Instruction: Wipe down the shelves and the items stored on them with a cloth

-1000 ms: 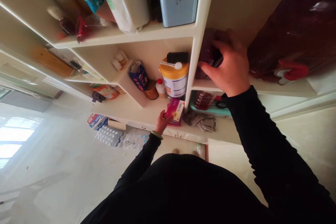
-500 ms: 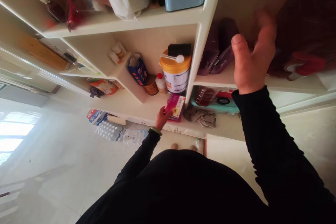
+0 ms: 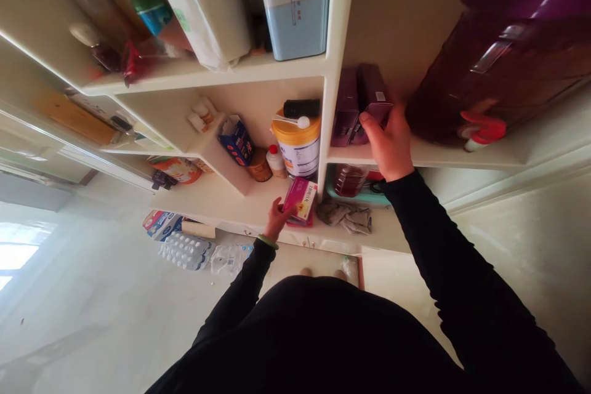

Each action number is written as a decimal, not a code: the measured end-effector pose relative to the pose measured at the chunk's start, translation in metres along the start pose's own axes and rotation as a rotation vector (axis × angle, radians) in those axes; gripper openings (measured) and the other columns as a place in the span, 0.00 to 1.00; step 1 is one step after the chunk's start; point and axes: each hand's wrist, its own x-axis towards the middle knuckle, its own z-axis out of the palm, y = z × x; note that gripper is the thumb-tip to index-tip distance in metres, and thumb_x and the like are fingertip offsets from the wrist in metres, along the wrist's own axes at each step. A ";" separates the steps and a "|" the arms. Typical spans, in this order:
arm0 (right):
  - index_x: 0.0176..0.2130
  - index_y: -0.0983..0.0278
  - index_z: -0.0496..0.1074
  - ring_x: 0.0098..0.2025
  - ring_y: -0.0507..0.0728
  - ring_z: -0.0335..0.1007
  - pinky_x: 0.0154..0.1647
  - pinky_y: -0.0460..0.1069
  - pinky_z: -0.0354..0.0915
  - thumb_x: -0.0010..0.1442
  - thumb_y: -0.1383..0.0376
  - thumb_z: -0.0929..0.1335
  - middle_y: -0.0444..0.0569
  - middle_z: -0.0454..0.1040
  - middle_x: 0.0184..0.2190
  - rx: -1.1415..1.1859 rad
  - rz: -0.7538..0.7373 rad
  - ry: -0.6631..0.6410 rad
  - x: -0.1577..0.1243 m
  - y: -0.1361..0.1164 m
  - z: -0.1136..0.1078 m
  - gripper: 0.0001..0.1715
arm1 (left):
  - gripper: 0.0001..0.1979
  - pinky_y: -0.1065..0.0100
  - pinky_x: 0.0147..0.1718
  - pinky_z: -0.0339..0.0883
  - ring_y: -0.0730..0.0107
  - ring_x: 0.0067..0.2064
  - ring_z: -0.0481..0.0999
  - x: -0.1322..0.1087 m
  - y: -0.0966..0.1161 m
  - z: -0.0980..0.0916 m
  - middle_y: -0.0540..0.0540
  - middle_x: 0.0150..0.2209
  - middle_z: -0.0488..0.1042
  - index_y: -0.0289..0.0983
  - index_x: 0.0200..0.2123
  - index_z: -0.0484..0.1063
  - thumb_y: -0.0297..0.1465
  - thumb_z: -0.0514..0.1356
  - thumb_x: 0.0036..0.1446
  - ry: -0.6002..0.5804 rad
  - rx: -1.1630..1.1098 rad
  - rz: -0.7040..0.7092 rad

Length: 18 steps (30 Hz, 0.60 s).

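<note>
Cream shelves surround me: my right hand (image 3: 391, 143) presses its fingers on the purple box (image 3: 373, 98) to straighten it, while my left hand (image 3: 276, 219) pinches the pink carton (image 3: 301, 198) below.

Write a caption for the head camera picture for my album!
Right hand touches purple boxes on a shelf; left hand holds a pink box.

Home: cluttered pantry shelves (image 3: 258, 68)

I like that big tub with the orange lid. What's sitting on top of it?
On the tub lie a white scoop and, behind it, a small black case. The lid hides whatever is inside the tub.
</note>
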 end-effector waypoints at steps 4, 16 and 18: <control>0.77 0.44 0.55 0.78 0.64 0.59 0.79 0.70 0.59 0.71 0.43 0.62 0.44 0.62 0.77 0.039 0.050 -0.004 0.001 -0.008 -0.006 0.40 | 0.50 0.66 0.41 0.76 0.69 0.38 0.81 -0.001 -0.001 0.001 0.43 0.45 0.78 0.36 0.68 0.68 0.37 0.81 0.43 0.009 -0.054 -0.007; 0.75 0.43 0.55 0.78 0.71 0.59 0.80 0.74 0.56 0.64 0.39 0.69 0.47 0.66 0.75 0.067 0.067 0.027 -0.008 -0.008 -0.009 0.48 | 0.39 0.68 0.34 0.72 0.69 0.33 0.79 -0.011 0.009 -0.005 0.45 0.39 0.82 0.36 0.54 0.79 0.43 0.81 0.38 -0.148 -0.299 -0.100; 0.76 0.42 0.53 0.78 0.71 0.59 0.80 0.74 0.57 0.64 0.38 0.69 0.45 0.66 0.74 0.058 0.055 0.048 -0.007 -0.001 -0.007 0.48 | 0.34 0.66 0.35 0.74 0.66 0.34 0.81 -0.015 0.014 -0.006 0.43 0.38 0.83 0.35 0.50 0.81 0.44 0.80 0.41 -0.196 -0.342 -0.128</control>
